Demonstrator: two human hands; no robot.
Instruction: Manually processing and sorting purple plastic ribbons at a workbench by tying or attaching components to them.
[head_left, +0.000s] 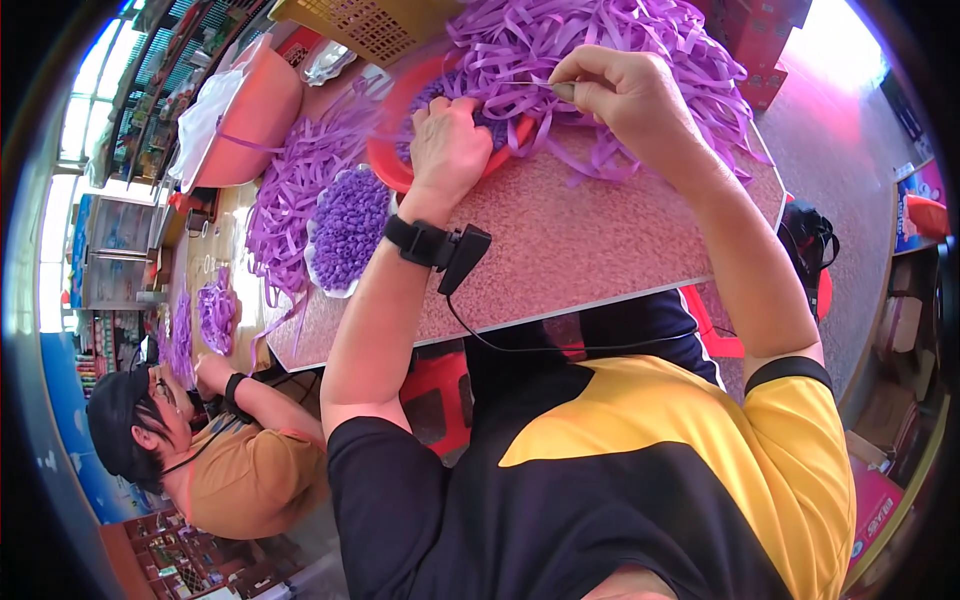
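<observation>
Currently two containers of purple beads (350, 230) stand on the table (570, 250): one red bowl (384, 165) and, just left of it, one white dish (325, 287). The left hand (450, 148) is in the bowl, fingers curled; whether it grips anything, I cannot tell. The right hand (635, 90) pinches one slim item (563, 92), perhaps a needle, between thumb and forefinger, beside one of two large heaps of purple ribbon (690, 60). Speckled pink covers the tabletop; one yellow basket (370, 28) sits beyond the bowl. One co-worker (250, 480) is at the left, near shelves (130, 90).
</observation>
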